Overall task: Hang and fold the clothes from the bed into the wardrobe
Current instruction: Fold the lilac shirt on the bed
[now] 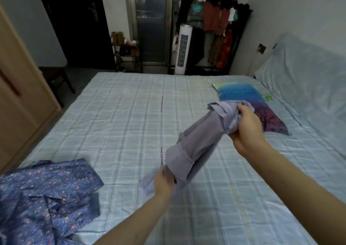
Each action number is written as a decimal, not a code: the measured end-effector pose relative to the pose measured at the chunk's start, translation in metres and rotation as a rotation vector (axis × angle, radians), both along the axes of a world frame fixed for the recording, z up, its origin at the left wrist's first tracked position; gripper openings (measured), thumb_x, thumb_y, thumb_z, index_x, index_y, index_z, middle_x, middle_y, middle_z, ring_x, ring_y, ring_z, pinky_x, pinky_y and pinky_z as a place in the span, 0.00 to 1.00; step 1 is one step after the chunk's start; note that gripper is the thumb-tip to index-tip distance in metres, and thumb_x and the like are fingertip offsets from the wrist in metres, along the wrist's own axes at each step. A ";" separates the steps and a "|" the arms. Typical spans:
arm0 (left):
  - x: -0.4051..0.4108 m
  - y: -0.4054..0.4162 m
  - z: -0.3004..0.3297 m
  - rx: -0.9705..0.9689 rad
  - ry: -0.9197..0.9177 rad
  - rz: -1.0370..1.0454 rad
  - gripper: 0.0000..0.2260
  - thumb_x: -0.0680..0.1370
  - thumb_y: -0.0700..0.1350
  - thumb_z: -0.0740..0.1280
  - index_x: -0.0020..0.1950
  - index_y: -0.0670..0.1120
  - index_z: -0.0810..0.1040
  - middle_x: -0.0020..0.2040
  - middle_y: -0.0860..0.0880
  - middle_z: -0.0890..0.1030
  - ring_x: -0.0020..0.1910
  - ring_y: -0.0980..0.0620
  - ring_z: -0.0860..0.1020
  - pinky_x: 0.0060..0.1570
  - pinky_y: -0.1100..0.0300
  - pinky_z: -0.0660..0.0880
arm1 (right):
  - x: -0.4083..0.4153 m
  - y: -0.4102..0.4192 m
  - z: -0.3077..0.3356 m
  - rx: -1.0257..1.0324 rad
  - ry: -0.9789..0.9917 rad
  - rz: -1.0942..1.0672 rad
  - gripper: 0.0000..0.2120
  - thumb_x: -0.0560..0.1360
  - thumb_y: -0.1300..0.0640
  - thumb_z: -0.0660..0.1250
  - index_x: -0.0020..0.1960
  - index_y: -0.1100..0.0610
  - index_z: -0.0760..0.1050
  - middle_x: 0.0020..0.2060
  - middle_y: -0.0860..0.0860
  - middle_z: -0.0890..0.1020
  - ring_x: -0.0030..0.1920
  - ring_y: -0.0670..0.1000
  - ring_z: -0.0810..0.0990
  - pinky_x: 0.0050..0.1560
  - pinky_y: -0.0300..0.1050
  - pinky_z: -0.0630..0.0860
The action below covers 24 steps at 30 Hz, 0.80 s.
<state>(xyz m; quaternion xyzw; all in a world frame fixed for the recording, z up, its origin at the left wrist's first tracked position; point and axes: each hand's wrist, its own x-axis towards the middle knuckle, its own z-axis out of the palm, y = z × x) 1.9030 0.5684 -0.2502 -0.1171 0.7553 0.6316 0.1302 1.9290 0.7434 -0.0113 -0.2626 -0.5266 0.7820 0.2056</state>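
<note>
— State of the grip?

— Both hands grasp the lilac shirt (194,143). The right hand (247,127) is clenched round its upper, bunched end, fingers curled into the cloth. The left hand (163,182) grips the lower end; that hand is blurred, so how its fingers lie cannot be told. The shirt hangs slantwise between the two hands, above the bed (121,117), clear of the sheet.

— What lies near it on the bed?

— A blue patterned garment (46,192) is spread on the bed's near left corner, apart from the shirt. A pillow (249,102), blue and purple, rests on the bed beyond the right hand, partly hidden behind hand and shirt. A pale cover (307,80) is heaped along the bed's right side.

— Edges and room?

— The bed's middle, between garment and pillow, is bare checked sheet. The wardrobe (20,87), a light wooden front, stands left of the bed with a strip of floor between. Past the bed's far edge stand a white tower fan (182,50), a clothes rack (217,20) loaded with garments, and a small shelf (127,55); a dark door (74,24) is beyond the far left corner.
</note>
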 end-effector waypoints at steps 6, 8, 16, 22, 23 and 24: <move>-0.037 -0.060 0.024 -0.184 0.319 -0.064 0.08 0.76 0.37 0.67 0.39 0.47 0.80 0.33 0.53 0.80 0.35 0.56 0.77 0.36 0.66 0.70 | -0.002 0.099 -0.094 0.123 -0.476 0.110 0.13 0.77 0.64 0.58 0.59 0.67 0.74 0.51 0.63 0.80 0.44 0.59 0.79 0.38 0.48 0.81; -0.046 -0.071 0.038 -0.245 0.436 -0.123 0.09 0.76 0.35 0.66 0.44 0.48 0.82 0.39 0.57 0.82 0.41 0.62 0.79 0.40 0.74 0.71 | 0.007 0.116 -0.130 0.171 -0.694 0.157 0.08 0.77 0.66 0.58 0.52 0.68 0.73 0.43 0.63 0.78 0.39 0.59 0.77 0.32 0.46 0.79; -0.052 -0.043 0.084 -0.275 0.403 -0.510 0.10 0.77 0.41 0.63 0.41 0.54 0.80 0.38 0.53 0.82 0.40 0.52 0.81 0.37 0.53 0.79 | 0.024 0.048 -0.197 0.762 -0.655 0.409 0.25 0.75 0.61 0.67 0.71 0.59 0.67 0.65 0.58 0.73 0.62 0.58 0.75 0.57 0.51 0.73; -0.048 -0.033 0.107 -0.276 0.204 -0.870 0.04 0.77 0.43 0.68 0.44 0.47 0.83 0.41 0.53 0.82 0.42 0.56 0.79 0.43 0.59 0.75 | 0.013 -0.017 -0.220 0.987 -0.516 0.840 0.10 0.67 0.52 0.71 0.45 0.55 0.76 0.44 0.53 0.80 0.42 0.46 0.77 0.45 0.48 0.76; -0.050 -0.039 0.108 -0.297 0.148 -0.908 0.04 0.76 0.47 0.70 0.45 0.48 0.82 0.41 0.54 0.82 0.42 0.56 0.79 0.41 0.60 0.75 | 0.012 -0.018 -0.217 0.994 -0.512 0.818 0.06 0.70 0.55 0.68 0.41 0.58 0.76 0.39 0.55 0.80 0.39 0.47 0.76 0.41 0.49 0.75; -0.052 -0.045 0.109 -0.332 0.091 -0.952 0.07 0.74 0.52 0.72 0.47 0.50 0.81 0.43 0.54 0.81 0.43 0.56 0.79 0.39 0.61 0.74 | 0.011 -0.018 -0.213 1.006 -0.521 0.790 0.06 0.72 0.57 0.67 0.39 0.58 0.76 0.37 0.54 0.80 0.39 0.49 0.77 0.40 0.48 0.74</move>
